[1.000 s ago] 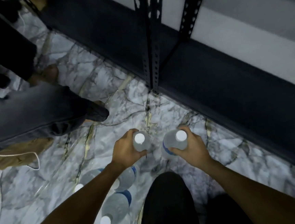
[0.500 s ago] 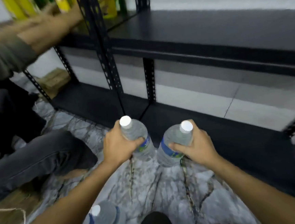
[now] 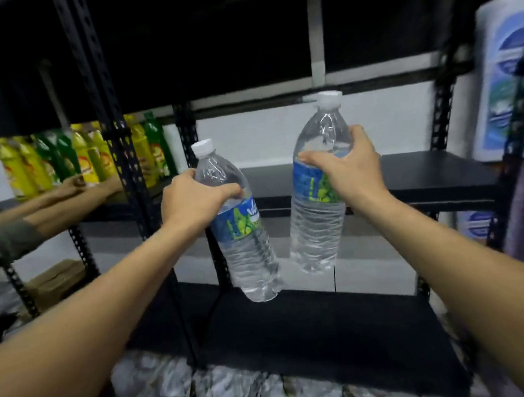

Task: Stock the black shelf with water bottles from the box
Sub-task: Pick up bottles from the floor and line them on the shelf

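Note:
My left hand (image 3: pixel 191 201) grips a clear water bottle (image 3: pixel 243 247) with a white cap and blue-green label, tilted with its base toward the right. My right hand (image 3: pixel 346 165) holds a second water bottle (image 3: pixel 317 225) of the same kind, nearly upright and higher. Both bottles hang in the air in front of the black shelf (image 3: pixel 427 180), whose middle board behind them is bare. The lower board (image 3: pixel 313 327) is bare too. The box is out of view.
On the neighbouring shelf at left stand several yellow and green bottles (image 3: pixel 86 156), with another person's arms (image 3: pixel 49 207) reaching among them. Large white containers (image 3: pixel 510 81) fill the right edge. A black upright post (image 3: pixel 117 154) separates the shelves. Marble floor (image 3: pixel 239 393) lies below.
Both hands have lifted their bottles from floor level up to the height of the middle shelf board, and my view has risen from the floor to the shelf.

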`<state>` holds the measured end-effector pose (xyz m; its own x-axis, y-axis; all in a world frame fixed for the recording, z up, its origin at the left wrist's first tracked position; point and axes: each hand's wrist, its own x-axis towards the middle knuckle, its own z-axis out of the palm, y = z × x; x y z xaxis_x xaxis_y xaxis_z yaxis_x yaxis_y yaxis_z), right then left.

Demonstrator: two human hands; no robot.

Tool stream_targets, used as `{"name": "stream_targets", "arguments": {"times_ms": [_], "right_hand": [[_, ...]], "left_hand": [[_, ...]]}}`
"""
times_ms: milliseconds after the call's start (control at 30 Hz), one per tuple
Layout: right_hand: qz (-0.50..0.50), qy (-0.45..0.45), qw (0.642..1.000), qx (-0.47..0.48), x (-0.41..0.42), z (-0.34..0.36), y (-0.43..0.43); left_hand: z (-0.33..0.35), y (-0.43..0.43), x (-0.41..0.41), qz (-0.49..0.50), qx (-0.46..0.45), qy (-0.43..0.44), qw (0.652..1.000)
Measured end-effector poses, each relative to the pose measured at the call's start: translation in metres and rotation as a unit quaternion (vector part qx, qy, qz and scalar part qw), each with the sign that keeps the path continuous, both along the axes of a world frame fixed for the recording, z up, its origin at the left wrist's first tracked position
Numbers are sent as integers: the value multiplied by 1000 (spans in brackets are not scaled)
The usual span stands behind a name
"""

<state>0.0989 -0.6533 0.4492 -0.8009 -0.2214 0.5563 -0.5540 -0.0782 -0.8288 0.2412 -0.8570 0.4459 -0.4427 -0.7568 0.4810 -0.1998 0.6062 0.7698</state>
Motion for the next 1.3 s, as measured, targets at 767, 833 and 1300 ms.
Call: {"name": "stream_targets", "arguments": {"times_ms": [767,833,1300], "right_hand": [[-113,34,992,51,-235,120,-29],[-106,27,992,62,-255,119,-41],[-78,40,995,51,-308,92,-84]], "left_hand": [[187,-41,-230,-139,-40,-26,989],[189,-55,-257,-147,-30,-31,988],[148,-130,-370,-191,-7,-71,979]]}}
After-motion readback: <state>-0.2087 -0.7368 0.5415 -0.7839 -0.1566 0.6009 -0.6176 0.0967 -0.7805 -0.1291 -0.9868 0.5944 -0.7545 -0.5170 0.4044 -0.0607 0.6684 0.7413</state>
